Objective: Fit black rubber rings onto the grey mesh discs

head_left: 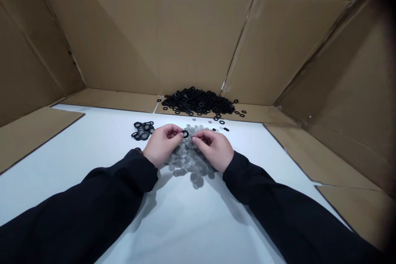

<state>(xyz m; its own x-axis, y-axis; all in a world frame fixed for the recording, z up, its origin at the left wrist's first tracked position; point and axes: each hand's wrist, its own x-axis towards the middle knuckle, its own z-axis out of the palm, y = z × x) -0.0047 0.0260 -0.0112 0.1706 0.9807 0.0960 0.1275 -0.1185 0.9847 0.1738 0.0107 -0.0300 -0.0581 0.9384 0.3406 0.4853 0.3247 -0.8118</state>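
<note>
Between thumb and fingertips, my left hand [163, 143] pinches a black rubber ring [187, 134]. Close by on the right, my right hand [215, 147] is closed in a pinch, a small gap away from the ring. Whatever its fingertips hold, if anything, is too small to make out. Under and around both hands spreads a heap of thin grey translucent discs [188, 159]. Left of my left hand lies a small pile of black rings with grey discs in them [142, 130].
A large heap of black rings [198, 102] sits at the back against the cardboard wall [198, 37]. Several loose rings and discs lie in front of it to the right. Cardboard flaps [40, 132] border the white table surface [182, 222].
</note>
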